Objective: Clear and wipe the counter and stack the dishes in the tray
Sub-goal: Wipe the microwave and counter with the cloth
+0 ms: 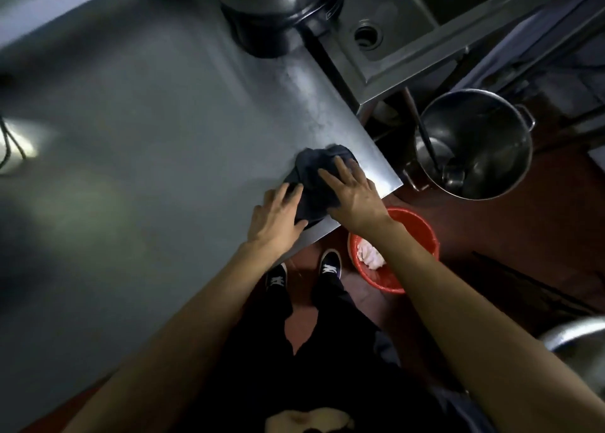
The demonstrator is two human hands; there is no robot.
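A dark crumpled cloth [316,170] lies on the steel counter [157,131] near its front right corner. My left hand [276,215] presses on the cloth's left side with fingers spread. My right hand [352,193] lies flat on its right side, fingers spread and pointing away from me. Both palms cover much of the cloth. No dishes or tray are in view.
A large dark pot [278,10] stands at the counter's far edge. A steel sink [393,33] lies to the right. On the red floor stand a big steel pot [474,144] holding a ladle and a red basin [422,233] with something white inside. My feet are below the counter edge.
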